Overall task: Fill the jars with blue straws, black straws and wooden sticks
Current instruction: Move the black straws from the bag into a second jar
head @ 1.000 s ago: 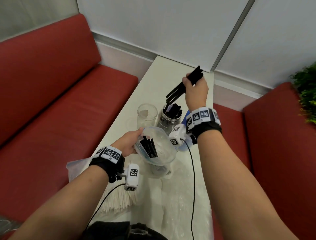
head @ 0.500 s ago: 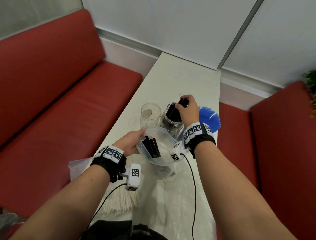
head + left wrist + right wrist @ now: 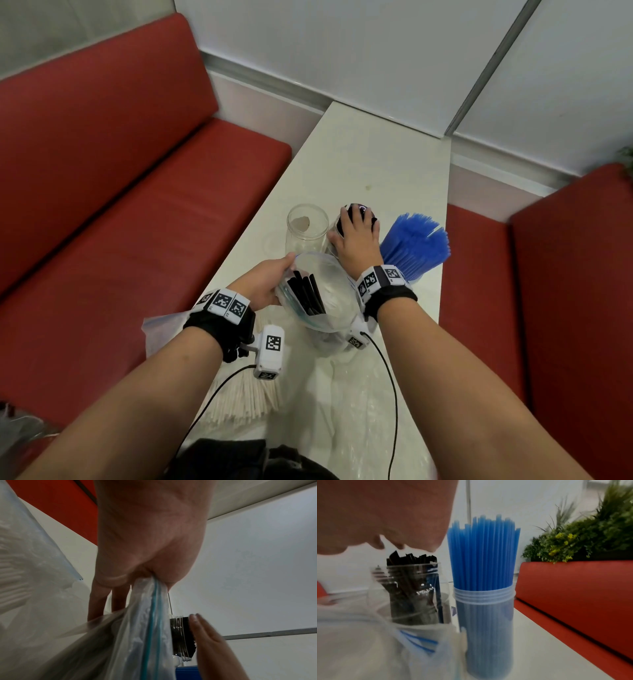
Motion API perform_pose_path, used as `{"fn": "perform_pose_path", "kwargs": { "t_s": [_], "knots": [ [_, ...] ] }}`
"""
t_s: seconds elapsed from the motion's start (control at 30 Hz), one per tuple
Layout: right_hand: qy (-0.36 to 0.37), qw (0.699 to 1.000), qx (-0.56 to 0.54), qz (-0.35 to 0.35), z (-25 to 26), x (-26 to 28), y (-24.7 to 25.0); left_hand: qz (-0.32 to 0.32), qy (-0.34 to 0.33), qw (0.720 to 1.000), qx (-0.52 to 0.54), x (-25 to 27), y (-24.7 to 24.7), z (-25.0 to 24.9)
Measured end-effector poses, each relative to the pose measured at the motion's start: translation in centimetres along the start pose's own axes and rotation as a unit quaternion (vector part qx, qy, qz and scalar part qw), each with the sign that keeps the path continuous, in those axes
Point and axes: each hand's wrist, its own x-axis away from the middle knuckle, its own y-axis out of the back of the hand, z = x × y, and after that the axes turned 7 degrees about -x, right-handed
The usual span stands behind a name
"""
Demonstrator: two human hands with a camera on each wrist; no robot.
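The right hand (image 3: 358,236) lies palm-down on top of the black straws (image 3: 412,559) standing in the middle jar (image 3: 412,595). Its fingers (image 3: 205,628) are extended and close together, pressing on the straw ends; nothing is gripped.

The left hand (image 3: 265,284) holds the rim of a clear zip bag (image 3: 322,294). In the left wrist view the thumb and fingers (image 3: 96,601) pinch the bag edge beside its blue seal line. The bag stands open at 6 o'clock of the middle jar and contains several more black straws.

Jar positions on the white bench (image 3: 376,164):
- Empty jar (image 3: 306,229): at 9 o'clock of the middle jar, just beside it.
- Jar of blue straws (image 3: 483,568): at 3 o'clock of the middle jar, just beside it, upright, straws projecting well above the rim.

The wooden sticks (image 3: 239,397) lie in a fanned bundle on the bench at 7 o'clock of the bag, partly under the left wrist. Crumpled clear plastic (image 3: 342,411) lies at 6 o'clock of the bag.
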Motion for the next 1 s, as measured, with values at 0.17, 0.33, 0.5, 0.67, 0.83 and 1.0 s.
{"fn": "perform_pose_path", "kwargs": {
  "t_s": [0.17, 0.33, 0.5, 0.67, 0.83, 1.0],
  "knots": [
    [-0.012, 0.951, -0.280, -0.130, 2.1, 1.0, 2.9, 0.002, -0.004, 1.000, 0.006, 0.5, -0.3, -0.2],
    [-0.073, 0.953, -0.159, 0.248, 2.8, 4.9, 0.5, 0.018, -0.020, 0.999, 0.024, 1.4, -1.1, -0.5],
    [-0.071, 0.949, -0.253, 0.176, 2.5, 8.9, -3.5, -0.002, -0.032, 0.998, 0.057, 2.2, -1.9, -0.4],
    [-0.075, 0.951, -0.270, 0.134, 1.8, 9.6, -3.6, 0.000, -0.034, 0.998, 0.051, 3.1, -2.3, -0.4],
    [-0.090, 0.953, -0.275, 0.086, 1.9, 9.3, -2.6, -0.015, -0.056, 0.998, 0.040, 3.7, -2.8, -1.2],
    [-0.105, 0.944, -0.311, 0.035, 2.3, 9.6, -2.7, -0.022, -0.062, 0.997, 0.039, 3.9, -3.1, -1.4]
  ]
}}
